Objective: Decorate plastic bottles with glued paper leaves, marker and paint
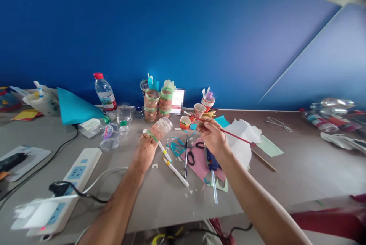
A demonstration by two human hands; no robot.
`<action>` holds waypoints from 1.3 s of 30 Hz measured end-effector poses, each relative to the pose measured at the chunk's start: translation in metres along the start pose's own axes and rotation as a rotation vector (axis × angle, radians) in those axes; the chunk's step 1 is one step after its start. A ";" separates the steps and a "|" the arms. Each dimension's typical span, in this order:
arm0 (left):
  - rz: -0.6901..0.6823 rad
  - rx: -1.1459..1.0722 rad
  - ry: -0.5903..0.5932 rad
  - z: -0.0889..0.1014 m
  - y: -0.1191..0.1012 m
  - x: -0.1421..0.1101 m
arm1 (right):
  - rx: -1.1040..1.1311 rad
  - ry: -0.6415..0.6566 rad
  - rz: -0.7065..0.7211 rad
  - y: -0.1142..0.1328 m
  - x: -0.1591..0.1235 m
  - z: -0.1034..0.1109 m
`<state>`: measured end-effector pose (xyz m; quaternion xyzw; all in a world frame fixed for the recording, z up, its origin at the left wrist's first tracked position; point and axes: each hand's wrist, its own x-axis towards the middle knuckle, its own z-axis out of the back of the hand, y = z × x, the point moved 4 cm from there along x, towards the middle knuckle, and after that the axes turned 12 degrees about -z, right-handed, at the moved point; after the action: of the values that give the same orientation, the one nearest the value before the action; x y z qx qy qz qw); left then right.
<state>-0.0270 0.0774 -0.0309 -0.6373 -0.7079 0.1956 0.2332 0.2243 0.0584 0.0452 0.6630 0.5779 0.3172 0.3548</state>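
Observation:
My left hand [145,149] is closed around the green-rimmed end of a clear plastic bottle piece [162,127], tilted up to the right and partly coated pinkish brown. In my right hand [214,136], pinched between the fingers, is a paintbrush [237,136] with a long red handle. Its tip points left, near a small orange cup [185,122] with green inside and a patterned paper cup [199,110]. Behind my left hand stand two similar brown painted bottle pieces [151,103] with green rims, topped with blue and pale green paper cutouts.
Scissors [191,158], markers [175,171], a blue glue gun [211,159] and paper scraps lie between my arms. A white power strip [71,184] with cords is at left. A red-capped bottle [104,91] stands behind; crumpled white paper [243,138] lies at right.

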 end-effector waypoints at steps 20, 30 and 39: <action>0.012 0.043 0.024 -0.004 0.000 0.000 | 0.001 -0.163 -0.084 0.058 0.030 0.024; -0.042 0.153 0.137 -0.010 -0.003 -0.002 | -0.300 -0.376 0.016 0.079 0.087 0.067; -0.047 0.187 0.135 -0.009 -0.002 -0.005 | -0.556 -0.334 0.000 0.072 0.116 0.061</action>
<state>-0.0228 0.0720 -0.0230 -0.6078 -0.6839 0.2122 0.3432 0.3295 0.1614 0.0733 0.5835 0.4031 0.3495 0.6122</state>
